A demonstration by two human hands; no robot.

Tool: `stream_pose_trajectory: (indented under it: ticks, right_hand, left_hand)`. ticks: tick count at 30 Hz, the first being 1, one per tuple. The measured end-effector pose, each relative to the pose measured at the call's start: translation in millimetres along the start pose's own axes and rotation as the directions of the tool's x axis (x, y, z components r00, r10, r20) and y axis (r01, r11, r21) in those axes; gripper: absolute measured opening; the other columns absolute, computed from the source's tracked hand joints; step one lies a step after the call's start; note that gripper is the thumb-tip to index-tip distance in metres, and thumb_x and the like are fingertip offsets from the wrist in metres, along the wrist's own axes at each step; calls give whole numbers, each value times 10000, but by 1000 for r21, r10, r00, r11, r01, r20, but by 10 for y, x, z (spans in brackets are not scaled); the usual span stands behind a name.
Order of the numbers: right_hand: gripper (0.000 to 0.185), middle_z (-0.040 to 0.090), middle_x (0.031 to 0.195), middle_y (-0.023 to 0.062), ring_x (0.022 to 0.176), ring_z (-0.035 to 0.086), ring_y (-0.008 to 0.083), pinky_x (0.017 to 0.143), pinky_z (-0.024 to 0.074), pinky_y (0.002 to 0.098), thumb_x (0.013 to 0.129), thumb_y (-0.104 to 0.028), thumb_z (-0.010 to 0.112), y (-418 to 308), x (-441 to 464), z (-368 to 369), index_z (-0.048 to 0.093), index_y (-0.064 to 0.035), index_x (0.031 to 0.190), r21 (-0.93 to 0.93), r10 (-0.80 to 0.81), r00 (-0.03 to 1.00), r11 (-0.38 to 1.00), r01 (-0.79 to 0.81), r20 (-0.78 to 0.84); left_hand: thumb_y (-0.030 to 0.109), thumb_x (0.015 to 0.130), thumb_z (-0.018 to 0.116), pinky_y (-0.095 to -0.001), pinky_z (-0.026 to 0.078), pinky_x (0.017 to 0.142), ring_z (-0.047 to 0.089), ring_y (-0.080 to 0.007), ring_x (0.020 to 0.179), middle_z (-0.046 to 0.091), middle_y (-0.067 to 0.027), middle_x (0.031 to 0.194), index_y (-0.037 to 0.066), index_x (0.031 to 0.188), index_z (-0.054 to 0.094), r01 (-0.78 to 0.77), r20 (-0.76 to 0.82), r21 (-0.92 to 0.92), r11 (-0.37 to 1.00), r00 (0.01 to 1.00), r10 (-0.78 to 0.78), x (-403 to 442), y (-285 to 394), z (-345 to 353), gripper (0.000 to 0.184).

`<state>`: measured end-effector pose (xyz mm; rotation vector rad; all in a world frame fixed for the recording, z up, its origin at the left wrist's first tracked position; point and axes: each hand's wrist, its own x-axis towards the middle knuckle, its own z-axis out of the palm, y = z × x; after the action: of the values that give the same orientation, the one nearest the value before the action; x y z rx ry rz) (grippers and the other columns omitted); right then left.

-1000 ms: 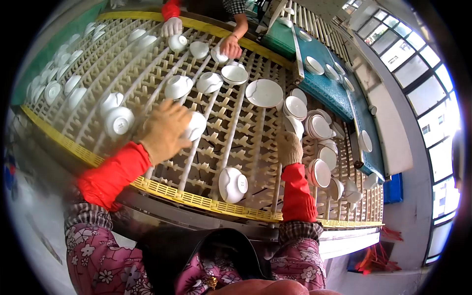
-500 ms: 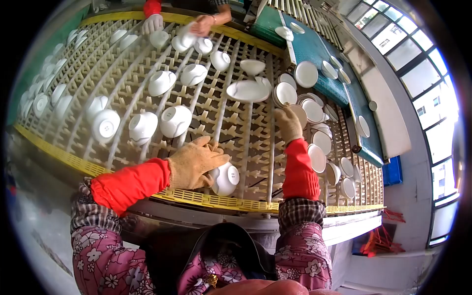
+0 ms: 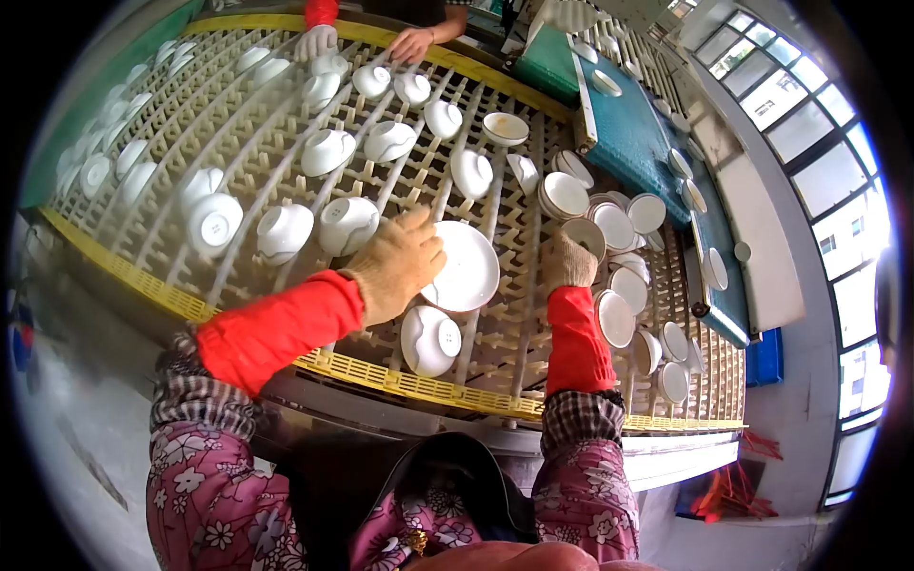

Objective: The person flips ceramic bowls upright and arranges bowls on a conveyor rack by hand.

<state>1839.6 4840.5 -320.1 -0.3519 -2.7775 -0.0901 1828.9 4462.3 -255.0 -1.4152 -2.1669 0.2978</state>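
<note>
Contact between the gloved left hand (image 3: 400,266) and a wide dish (image 3: 473,271) falls along the dish's left rim; the fingers are half bent and appear to hold it there, perhaps to keep its broad face tilted toward the person. Just on the person's side of the dish, an upturned bowl (image 3: 435,341) shows its foot. Left of the dish, paired bowls (image 3: 349,225) lie slanted on a pegged conveyor (image 3: 419,384), whose pegs likely prop them. Right of the dish, the gloved right hand (image 3: 569,259) is partly curled at a shadowed bowl (image 3: 585,235); its fingertips are hidden, so whether it grips or merely steadies cannot be told. Farther right of the dish, overlapping crockery (image 3: 614,226) crowds together, perhaps for easy reach. Beyond the dish, a co-worker's gloved hand (image 3: 315,43) and bare hand (image 3: 411,44) are near more bowls (image 3: 372,81).
</note>
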Motion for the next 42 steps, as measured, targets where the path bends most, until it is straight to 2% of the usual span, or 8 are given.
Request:
stream_pose_trajectory:
  ticks: [11,15,20,25,29,32,37,42]
  right_hand:
    - [314,840,984,94,893,798,373,830,615,527,924,-328,790,52,-210,-57,777,-224,1220,179,6,956,983,49,-293]
    - [339,835,966,105,891,799,400,846,620,531,920,-251,810,222,-200,-28,747,-247,1252,219,55,980,976,-12,-190]
    - [241,820,893,150,800,793,437,752,613,578,996,-226,745,362,-153,61,744,-259,1235,87,8,979,996,9,-205]
    - [349,847,1061,169,948,809,428,855,617,555,1007,-301,748,321,-184,-50,729,-222,1347,103,116,992,989,-110,-53]
    - [511,772,1422,244,1261,771,364,1042,606,469,1027,-244,725,403,-258,-271,712,-34,1493,392,62,990,920,-7,-129]
    - [486,749,1465,267,1331,744,394,1084,607,447,1017,-92,663,264,-347,-604,700,28,1487,923,132,970,302,-237,206]
    - [488,762,1421,263,1261,772,355,1081,624,415,1024,-11,676,-405,-122,-718,676,66,1506,891,-185,962,373,260,-203]
    - [490,780,1339,172,1180,784,313,1035,639,399,1090,-44,664,-1139,306,-445,617,43,1570,742,-216,954,601,299,-210]
  left_hand:
    - [212,901,675,-383,529,985,711,-237,945,758,-89,916,46,943,748,104,-117,-299,948,983,-144,61,-5,433,186]
    - [318,1041,715,-483,552,670,656,-263,731,621,-98,745,117,807,730,426,17,-509,748,874,-486,24,-333,273,309]
    - [292,1074,727,-556,572,773,727,-419,813,757,-189,894,74,946,787,706,-68,-518,483,529,-846,-451,-1240,259,260]
    - [362,1068,636,-574,583,1035,752,-455,1184,793,-240,1279,13,1181,811,956,444,-186,225,286,-849,-1366,-1859,508,406]
    - [414,1039,693,-540,581,1034,766,-461,1121,814,-241,1206,12,1193,823,952,395,-134,274,305,-867,-1525,-1615,390,449]
    - [551,917,849,-514,594,1024,774,-426,1180,824,-225,1240,71,1208,837,983,343,-59,174,184,-921,-1315,-1434,354,561]
    - [553,896,866,-514,559,1121,712,-428,1331,755,-239,1430,31,1398,719,995,398,-83,48,78,-914,-1092,-1355,264,739]
    - [429,873,928,-485,502,1208,654,-432,1392,715,-233,1468,13,1574,565,956,130,-101,276,287,-949,-1015,-1164,212,892]
